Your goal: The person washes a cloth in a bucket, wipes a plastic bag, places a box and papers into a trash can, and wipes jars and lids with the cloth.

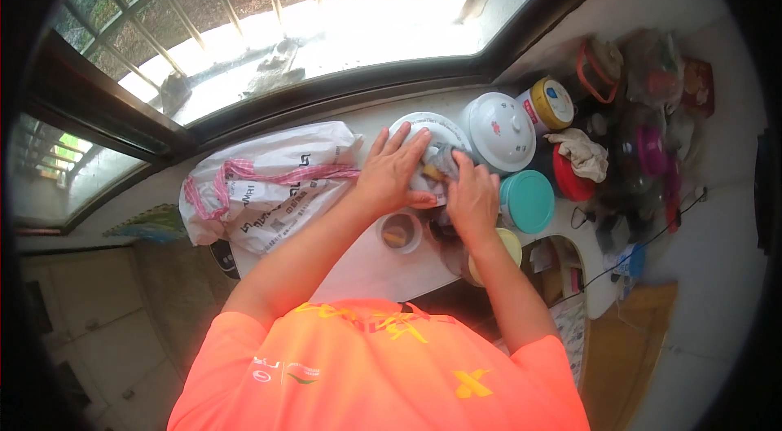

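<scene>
At centre, a small clear cup (416,229) stands nearest; past it, the right hand (474,196) looks closed on a grey cloth (445,162), which lies under its fingertips; the left hand (393,174), fingers spread, rests on a white round container (446,129); wiping seems under way, calling for steady bracing.

The hands (393,174) are partly hiding a grey cloth (445,160) and a round white container (446,131); the lower edge is cutting off the orange shirt (375,382).
</scene>
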A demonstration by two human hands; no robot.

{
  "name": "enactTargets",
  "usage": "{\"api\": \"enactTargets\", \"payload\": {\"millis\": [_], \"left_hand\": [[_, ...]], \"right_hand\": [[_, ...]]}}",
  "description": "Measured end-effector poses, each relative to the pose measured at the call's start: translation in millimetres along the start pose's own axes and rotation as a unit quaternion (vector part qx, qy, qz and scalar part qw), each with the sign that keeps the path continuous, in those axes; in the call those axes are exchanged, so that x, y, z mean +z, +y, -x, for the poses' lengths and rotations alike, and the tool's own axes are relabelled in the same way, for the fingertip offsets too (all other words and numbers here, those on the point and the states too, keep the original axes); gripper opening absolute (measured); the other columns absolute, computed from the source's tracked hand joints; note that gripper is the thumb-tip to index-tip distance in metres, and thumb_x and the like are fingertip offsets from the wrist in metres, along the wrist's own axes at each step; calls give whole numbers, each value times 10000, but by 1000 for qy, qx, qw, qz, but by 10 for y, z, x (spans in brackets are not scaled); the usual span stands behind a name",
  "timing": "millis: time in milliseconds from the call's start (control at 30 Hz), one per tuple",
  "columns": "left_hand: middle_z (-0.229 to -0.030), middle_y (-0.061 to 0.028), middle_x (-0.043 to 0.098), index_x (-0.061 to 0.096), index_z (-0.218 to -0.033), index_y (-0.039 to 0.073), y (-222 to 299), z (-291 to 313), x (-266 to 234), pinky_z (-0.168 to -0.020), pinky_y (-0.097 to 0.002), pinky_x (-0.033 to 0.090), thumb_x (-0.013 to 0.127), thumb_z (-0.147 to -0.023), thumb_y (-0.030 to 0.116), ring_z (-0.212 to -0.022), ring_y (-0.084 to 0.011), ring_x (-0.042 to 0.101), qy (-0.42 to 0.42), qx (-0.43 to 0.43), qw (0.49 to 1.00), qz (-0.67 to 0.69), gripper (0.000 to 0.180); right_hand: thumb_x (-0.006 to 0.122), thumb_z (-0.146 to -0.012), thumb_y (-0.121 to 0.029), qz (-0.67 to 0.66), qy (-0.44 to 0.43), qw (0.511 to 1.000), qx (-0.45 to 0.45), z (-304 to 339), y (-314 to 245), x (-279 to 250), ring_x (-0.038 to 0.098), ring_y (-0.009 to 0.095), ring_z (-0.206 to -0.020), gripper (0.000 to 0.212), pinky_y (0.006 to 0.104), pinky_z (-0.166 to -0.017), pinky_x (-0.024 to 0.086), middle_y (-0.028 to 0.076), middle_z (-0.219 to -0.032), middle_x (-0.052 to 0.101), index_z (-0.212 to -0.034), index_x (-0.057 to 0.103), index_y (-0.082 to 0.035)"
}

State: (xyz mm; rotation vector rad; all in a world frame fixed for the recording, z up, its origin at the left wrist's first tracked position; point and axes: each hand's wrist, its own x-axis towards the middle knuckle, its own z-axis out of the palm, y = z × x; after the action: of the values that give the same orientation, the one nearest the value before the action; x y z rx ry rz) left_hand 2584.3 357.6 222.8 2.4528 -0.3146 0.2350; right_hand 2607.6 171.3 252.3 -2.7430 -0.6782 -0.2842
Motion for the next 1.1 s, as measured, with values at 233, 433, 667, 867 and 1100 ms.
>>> {"api": "enactTargets", "payload": {"millis": [233, 433, 667, 867, 1100], "left_hand": [[-1478, -104, 388, 306, -1454, 75, 15, -47, 42, -1162, -491, 154, 808, -590, 543, -1419, -317, 255, 4, 22, 1000, 4, 1104], [-1501, -199, 299, 317, -1436, 57, -87, 26, 89, -1148, -500, 195, 817, -558, 561, -1404, -375, 260, 46, 10, 999, 17, 1128], [-1477, -319, 221, 284, -1420, 0, 25, 163, 191, -1107, -494, 280, 877, -470, 539, -1356, -448, 296, 126, -113, 984, 63, 1243], [-1472, -296, 268, 240, -1426, -28, -70, 182, 301, -1085, -458, 327, 872, -480, 536, -1334, -435, 341, 153, -122, 977, 87, 1271], [-1494, -243, 280, 189, -1458, -28, 17, 224, 325, -1118, -488, 267, 844, -501, 574, -1364, -395, 321, 146, -148, 974, 90, 1306]], "right_hand": [[607, -788, -81, -113, 42, 991, -54, -792, 377, 196, 566, 395, -884, 443, 493, -792, 437, 194, -895, 592, -1225, 543, -120], [629, -788, -85, -72, 2, 994, -85, -581, -43, 196, 574, 382, -883, 437, 481, -783, 456, 183, -938, 616, -1218, 566, -130], [618, -822, -133, -43, -25, 998, -25, -800, 171, 132, 587, 361, -905, 369, 449, -813, 469, 170, -956, 640, -1190, 598, -116], [639, -801, -171, -59, -44, 985, -156, -683, -288, 301, 589, 360, -804, 419, 458, -731, 456, 155, -860, 622, -1217, 591, -162], [606, -850, -229, 11, -62, 997, -52, -885, 179, 219, 601, 341, -872, 362, 459, -770, 473, 134, -946, 663, -1200, 603, -138]]}}
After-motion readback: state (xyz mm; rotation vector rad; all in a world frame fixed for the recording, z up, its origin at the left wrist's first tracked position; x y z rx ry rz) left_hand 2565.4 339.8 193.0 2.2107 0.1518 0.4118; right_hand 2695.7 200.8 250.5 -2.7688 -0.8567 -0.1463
